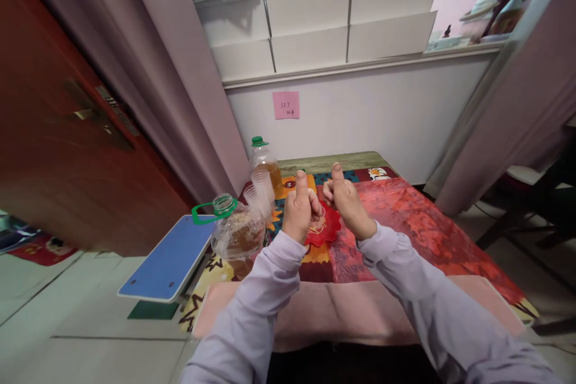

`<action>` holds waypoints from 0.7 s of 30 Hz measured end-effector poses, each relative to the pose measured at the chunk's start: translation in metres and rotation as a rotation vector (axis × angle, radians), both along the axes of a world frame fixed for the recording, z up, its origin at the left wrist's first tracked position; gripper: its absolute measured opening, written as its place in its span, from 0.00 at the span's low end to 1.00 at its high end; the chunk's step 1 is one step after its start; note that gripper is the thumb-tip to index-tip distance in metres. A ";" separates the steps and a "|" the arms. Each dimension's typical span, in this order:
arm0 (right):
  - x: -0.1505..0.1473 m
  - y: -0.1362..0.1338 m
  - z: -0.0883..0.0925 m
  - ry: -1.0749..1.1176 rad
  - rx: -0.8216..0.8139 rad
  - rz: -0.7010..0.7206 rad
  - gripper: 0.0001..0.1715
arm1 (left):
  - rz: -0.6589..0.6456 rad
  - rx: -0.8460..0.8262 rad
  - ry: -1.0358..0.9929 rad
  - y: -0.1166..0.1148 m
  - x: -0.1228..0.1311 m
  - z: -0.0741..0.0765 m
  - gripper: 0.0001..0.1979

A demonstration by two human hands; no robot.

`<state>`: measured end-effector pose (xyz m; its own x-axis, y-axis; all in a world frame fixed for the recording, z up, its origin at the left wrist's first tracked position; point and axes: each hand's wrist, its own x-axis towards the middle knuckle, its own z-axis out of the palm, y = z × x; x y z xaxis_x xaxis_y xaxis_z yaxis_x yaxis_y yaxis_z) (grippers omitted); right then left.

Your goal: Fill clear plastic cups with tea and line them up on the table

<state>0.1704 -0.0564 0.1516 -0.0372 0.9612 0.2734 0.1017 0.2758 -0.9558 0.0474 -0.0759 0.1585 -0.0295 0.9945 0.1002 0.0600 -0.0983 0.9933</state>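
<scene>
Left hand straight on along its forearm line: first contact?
Probably the white wall beyond the table; the left hand looks set to pass close beside the right hand, but depth is unclear.

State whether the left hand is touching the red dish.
Cannot tell. In the head view, the left hand overlaps the left side of the red dish, hiding any contact or gap.

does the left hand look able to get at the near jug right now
Probably yes: the left hand is just right of the near jug, whose neck shows uncovered, though the cups may crowd its far side.
</scene>
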 end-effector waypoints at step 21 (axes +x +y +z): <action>0.001 0.016 -0.008 -0.101 -0.016 -0.067 0.48 | 0.068 0.056 0.230 0.026 0.000 -0.013 0.45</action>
